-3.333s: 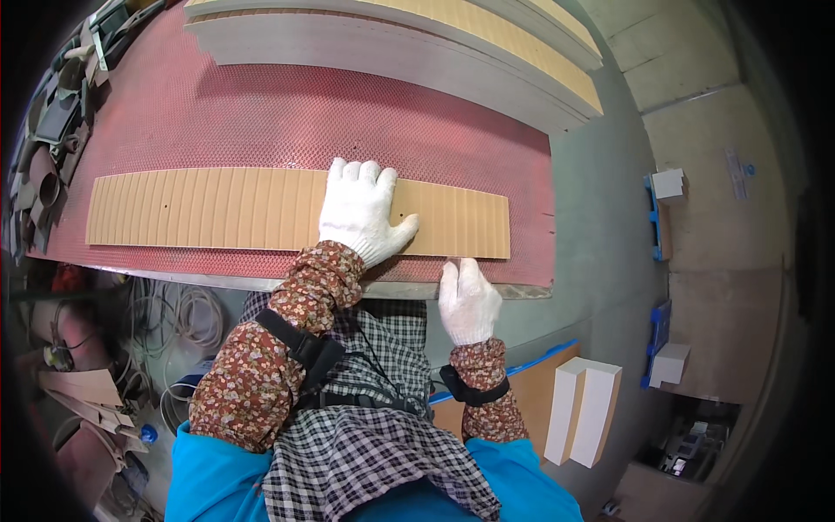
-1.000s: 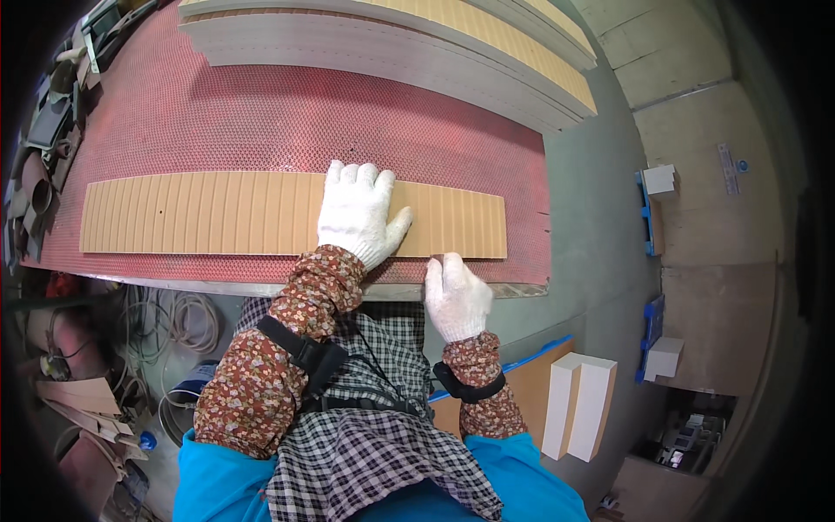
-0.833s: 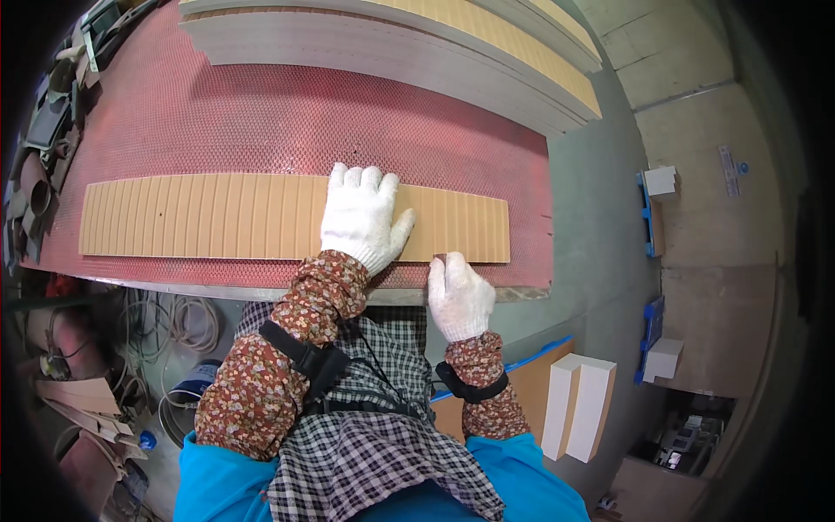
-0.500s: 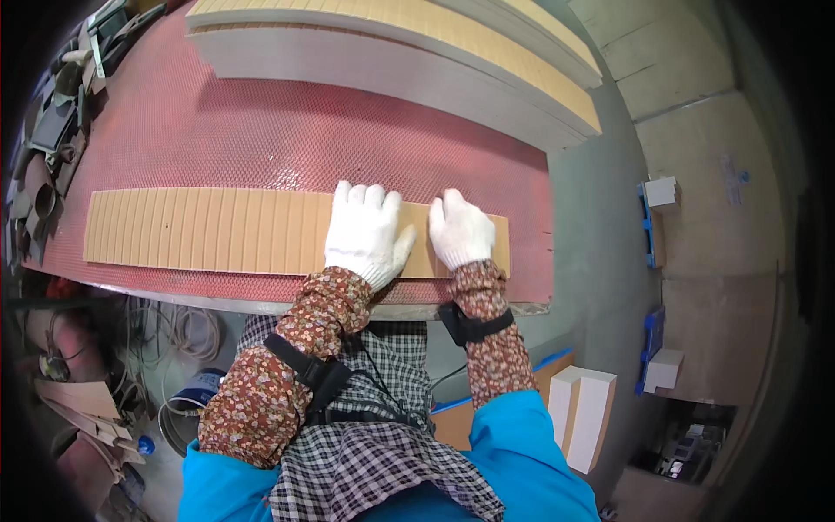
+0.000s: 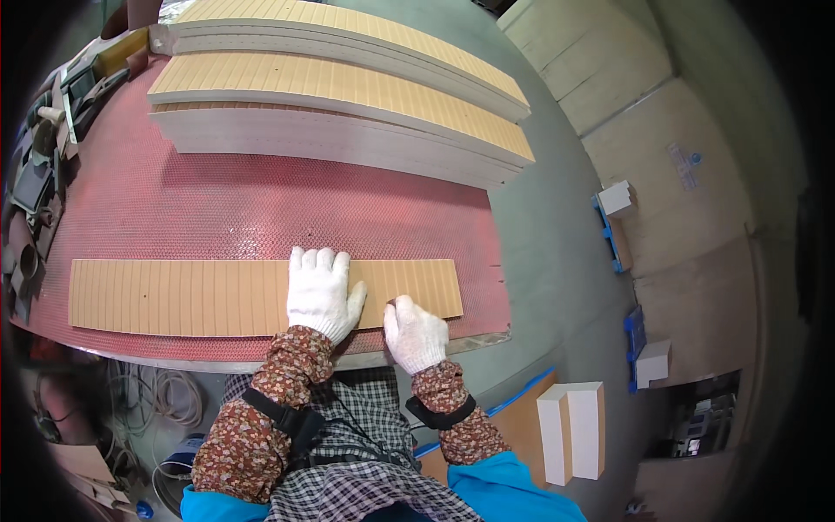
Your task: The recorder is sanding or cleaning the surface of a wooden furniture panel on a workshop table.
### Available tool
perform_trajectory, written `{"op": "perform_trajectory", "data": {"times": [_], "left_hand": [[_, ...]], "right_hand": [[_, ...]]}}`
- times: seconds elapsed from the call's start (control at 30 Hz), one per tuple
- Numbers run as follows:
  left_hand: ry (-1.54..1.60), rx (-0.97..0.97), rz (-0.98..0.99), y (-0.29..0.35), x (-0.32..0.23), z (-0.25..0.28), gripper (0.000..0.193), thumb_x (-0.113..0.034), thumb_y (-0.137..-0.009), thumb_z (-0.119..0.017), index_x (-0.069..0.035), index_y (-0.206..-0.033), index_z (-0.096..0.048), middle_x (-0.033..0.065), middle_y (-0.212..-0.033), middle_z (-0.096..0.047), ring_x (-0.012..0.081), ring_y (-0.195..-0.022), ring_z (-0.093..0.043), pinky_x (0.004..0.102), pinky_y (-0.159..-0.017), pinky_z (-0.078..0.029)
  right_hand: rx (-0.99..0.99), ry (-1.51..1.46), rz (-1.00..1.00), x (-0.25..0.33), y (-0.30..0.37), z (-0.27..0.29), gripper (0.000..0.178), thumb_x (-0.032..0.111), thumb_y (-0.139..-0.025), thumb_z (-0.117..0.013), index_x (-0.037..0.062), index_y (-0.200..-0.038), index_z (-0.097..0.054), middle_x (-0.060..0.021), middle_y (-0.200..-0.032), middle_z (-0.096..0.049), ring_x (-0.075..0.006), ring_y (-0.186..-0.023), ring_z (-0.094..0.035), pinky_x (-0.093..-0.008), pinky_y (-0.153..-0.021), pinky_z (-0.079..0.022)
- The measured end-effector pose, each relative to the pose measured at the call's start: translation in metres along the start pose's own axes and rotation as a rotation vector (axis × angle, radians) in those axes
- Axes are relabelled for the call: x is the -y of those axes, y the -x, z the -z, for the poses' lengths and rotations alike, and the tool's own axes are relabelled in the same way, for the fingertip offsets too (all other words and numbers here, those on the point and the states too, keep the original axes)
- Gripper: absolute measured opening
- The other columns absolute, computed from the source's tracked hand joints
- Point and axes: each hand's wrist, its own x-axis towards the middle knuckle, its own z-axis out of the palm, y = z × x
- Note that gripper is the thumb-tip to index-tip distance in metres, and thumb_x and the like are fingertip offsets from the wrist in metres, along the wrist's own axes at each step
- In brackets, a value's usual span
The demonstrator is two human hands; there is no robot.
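Hands are working one slatted panel (image 5: 261, 297) lying on the red tabletop (image 5: 261, 209) near the stacks (image 5: 348, 113): left hand (image 5: 320, 291) pressing flat, grip released; right hand (image 5: 416, 333) curling at its near edge, grip unclear.

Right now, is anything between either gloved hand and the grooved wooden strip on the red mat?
Nothing visible. The left hand lies flat on the grooved strip, and the right hand sits at its near edge, apparently touching. The red mat around them shows only the board stacks farther back.
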Motion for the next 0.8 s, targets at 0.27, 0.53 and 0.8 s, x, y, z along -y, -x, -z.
{"op": "perform_trajectory", "data": {"times": [0.27, 0.53, 0.8], "left_hand": [[-0.014, 0.018, 0.0, -0.003, -0.002, -0.001, 0.052, -0.034, -0.087, -0.075, 0.0, -0.124, -0.065, 0.0187, -0.118, -0.064, 0.0386, -0.121, -0.057, 0.0582, -0.121, -0.031], [-0.006, 0.014, 0.009, -0.001, -0.001, -0.003, 0.05, -0.034, -0.087, -0.075, 0.0, -0.123, -0.066, 0.0182, -0.118, -0.064, 0.0382, -0.12, -0.057, 0.0568, -0.12, -0.031], [0.018, -0.02, 0.006, 0.002, 0.007, 0.001, 0.047, -0.033, -0.087, -0.074, -0.001, -0.12, -0.066, 0.0174, -0.112, -0.064, 0.0385, -0.114, -0.058, 0.0567, -0.117, -0.034]], "right_hand": [[0.111, 0.013, -0.048, 0.004, -0.085, 0.0, 0.03, 0.032, -0.105, -0.053, 0.0038, -0.101, -0.064, -0.0229, -0.084, -0.075, -0.0425, -0.078, -0.075, -0.0553, -0.075, -0.059], [0.124, 0.022, -0.055, 0.003, -0.087, -0.006, 0.033, 0.034, -0.105, -0.051, 0.0041, -0.107, -0.066, -0.0235, -0.087, -0.076, -0.0438, -0.082, -0.075, -0.0556, -0.078, -0.059], [0.068, 0.013, -0.023, 0.004, 0.007, 0.0, 0.024, 0.033, -0.104, -0.059, 0.01, -0.102, -0.065, -0.0153, -0.083, -0.077, -0.0363, -0.069, -0.075, -0.0503, -0.065, -0.06]]}}
